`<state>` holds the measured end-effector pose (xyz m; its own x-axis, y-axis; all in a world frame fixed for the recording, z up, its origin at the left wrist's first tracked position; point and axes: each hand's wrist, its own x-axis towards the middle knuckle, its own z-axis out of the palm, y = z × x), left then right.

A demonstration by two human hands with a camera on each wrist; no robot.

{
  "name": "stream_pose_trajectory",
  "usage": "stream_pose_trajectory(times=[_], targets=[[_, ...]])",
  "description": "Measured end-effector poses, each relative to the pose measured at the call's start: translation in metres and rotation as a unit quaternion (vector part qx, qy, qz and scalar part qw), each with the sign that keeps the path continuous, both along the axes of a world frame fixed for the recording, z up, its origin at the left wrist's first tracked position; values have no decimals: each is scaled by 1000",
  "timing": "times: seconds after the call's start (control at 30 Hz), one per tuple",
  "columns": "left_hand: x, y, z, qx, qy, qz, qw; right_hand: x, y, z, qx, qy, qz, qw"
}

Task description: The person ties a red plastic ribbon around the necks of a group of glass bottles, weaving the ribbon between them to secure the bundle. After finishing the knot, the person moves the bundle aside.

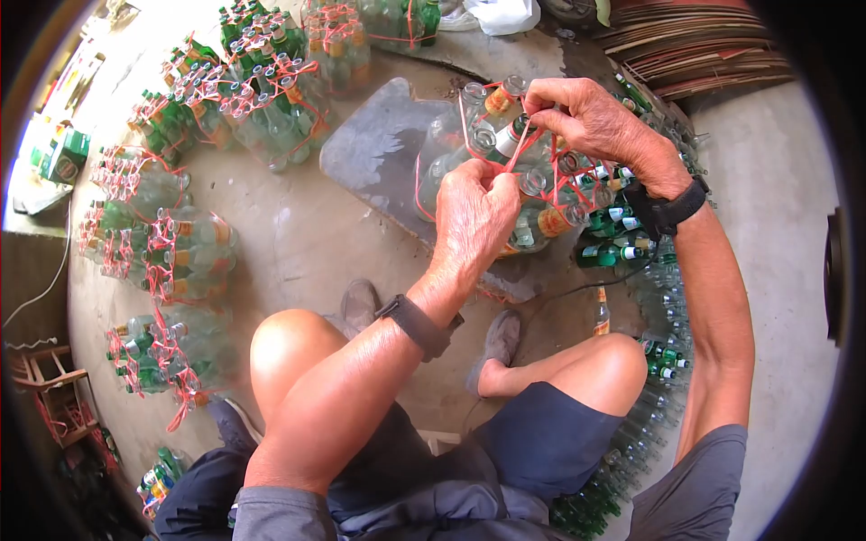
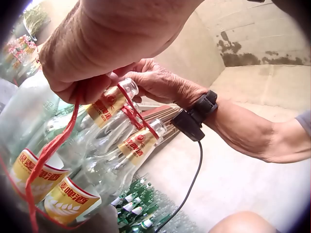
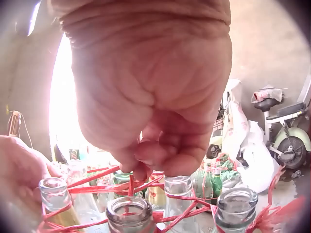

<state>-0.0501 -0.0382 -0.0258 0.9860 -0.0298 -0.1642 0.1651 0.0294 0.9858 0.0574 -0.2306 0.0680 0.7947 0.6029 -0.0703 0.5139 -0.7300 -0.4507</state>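
A cluster of clear glass bottles (image 2: 108, 150), some with yellow labels, stands in front of the seated person, with red plastic string (image 3: 92, 188) wound round the necks. My left hand (image 1: 478, 212) pinches a strand of this string at the near side of the bottle tops. On the far side, my right hand (image 1: 586, 117) grips string between thumb and curled fingers. The strand runs taut between both hands in the head view. A green bottle with a white neck label (image 1: 511, 140) stands among the clear ones. In the right wrist view the right palm hides part of the string.
Under the cluster lies a flat grey board (image 1: 374, 149). Tied bottle bundles (image 1: 189, 243) line the left and back of the floor. Many loose green bottles (image 1: 622, 221) lie at the right. One bottle (image 1: 602, 311) stands near the right knee. Flattened cardboard (image 1: 695, 54) is stacked behind.
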Motion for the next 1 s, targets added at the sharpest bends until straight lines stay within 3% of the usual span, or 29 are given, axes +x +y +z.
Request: stream_pose_trajectory(times=[0.5,0.57,0.87,1.0], targets=[[4,-22,-3,-30,33,90,995,20,-3,-14,62,34,20,997],[4,-22,-2,-49,37,90,994,17,3,-5,53,99,-36,993],[4,-26,-2,-73,35,109,991,19,3,-5,59,178,-113,976],[5,-29,-3,-71,34,120,990,20,1,-10,88,176,-102,975]])
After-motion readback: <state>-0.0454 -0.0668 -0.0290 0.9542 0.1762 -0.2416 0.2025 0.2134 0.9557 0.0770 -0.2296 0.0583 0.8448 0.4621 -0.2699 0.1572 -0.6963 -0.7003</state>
